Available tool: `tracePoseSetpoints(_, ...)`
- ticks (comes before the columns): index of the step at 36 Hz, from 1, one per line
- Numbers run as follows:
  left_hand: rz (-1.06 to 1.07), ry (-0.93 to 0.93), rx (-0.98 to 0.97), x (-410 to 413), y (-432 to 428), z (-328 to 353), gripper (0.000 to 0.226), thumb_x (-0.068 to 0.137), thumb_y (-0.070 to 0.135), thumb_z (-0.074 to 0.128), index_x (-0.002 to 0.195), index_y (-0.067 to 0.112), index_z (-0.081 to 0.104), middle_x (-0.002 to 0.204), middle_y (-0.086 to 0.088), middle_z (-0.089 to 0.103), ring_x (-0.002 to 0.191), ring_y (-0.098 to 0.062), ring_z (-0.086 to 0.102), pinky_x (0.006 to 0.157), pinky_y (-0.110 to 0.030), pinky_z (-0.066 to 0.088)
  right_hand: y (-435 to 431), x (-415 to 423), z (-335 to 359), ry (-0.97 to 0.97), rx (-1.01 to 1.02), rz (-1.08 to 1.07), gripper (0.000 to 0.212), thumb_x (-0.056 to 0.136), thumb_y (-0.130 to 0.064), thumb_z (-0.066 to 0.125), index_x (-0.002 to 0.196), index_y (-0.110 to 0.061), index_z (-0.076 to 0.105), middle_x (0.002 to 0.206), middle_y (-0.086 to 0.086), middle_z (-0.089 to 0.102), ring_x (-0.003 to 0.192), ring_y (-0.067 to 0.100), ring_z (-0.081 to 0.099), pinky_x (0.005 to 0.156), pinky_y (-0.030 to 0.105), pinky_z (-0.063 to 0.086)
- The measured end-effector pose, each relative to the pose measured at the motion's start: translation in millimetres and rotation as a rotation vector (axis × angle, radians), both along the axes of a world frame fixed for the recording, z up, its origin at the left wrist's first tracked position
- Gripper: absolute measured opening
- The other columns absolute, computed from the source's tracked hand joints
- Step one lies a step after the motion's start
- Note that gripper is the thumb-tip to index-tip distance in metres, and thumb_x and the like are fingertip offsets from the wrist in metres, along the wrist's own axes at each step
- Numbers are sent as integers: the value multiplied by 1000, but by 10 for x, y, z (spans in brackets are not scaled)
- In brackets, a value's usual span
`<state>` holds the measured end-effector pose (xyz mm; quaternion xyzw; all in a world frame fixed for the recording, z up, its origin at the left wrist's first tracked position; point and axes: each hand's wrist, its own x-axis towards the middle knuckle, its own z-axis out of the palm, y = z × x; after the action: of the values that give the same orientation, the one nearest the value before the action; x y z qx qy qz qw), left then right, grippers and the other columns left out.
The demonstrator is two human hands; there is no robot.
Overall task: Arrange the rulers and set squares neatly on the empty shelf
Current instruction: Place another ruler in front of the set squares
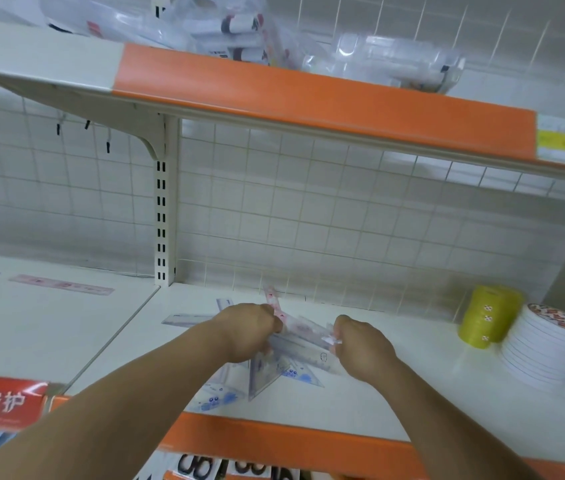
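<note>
rulers | count unclear | left hand, right hand fingers grasping them | three set squares

Bare left grip and right grip on bare forearms

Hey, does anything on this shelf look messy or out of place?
Yes. The rulers and set squares lie in a crisscross heap on the shelf, pointing every way. The left hand and right hand each grip a piece of it. One pink ruler lies alone in the bay to the left, apart from the heap.
</note>
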<state>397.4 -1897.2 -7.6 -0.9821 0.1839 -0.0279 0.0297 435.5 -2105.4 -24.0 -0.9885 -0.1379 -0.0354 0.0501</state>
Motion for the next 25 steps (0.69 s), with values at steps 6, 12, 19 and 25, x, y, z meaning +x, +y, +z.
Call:
tracePoseSetpoints(6, 29, 35, -9, -7, 2, 11, 38, 96, 16, 53, 133, 18, 50, 124, -8, 54, 111, -26, 54, 87, -33, 43, -40, 2, 30, -22, 31, -40, 15, 89, -7, 40, 85, -20, 45, 81, -3, 51, 75, 20, 46, 51, 24, 26)
tracePoseSetpoints(12, -10, 62, -13, -21, -109, 4, 34, 97, 21, 50, 130, 13, 51, 122, -11, 54, 110, -27, 54, 88, -32, 43, -131, 46, 5, -19, 48, -60, 18, 98, -19, 38, 81, -21, 42, 70, -7, 44, 75, 20, 49, 53, 26, 30)
tracePoseSetpoints(19, -73, 44, 18, -30, -325, 27, 30, 98, 21, 49, 125, 12, 55, 117, -12, 54, 107, -28, 55, 85, -32, 43, -297, -35, 32, 7, -63, -23, 24, 98, -5, 34, 110, -11, 53, 98, 6, 53, 102, 25, 55, 79, 32, 45)
tracePoseSetpoints(25, -57, 44, 52, -55, -276, 33, 32, 98, 20, 50, 129, 13, 54, 120, -11, 53, 108, -27, 54, 87, -34, 43, -372, -87, 18, 35, 54, -80, 26, 99, -27, 38, 111, -13, 57, 110, 9, 52, 100, 24, 55, 82, 30, 45)
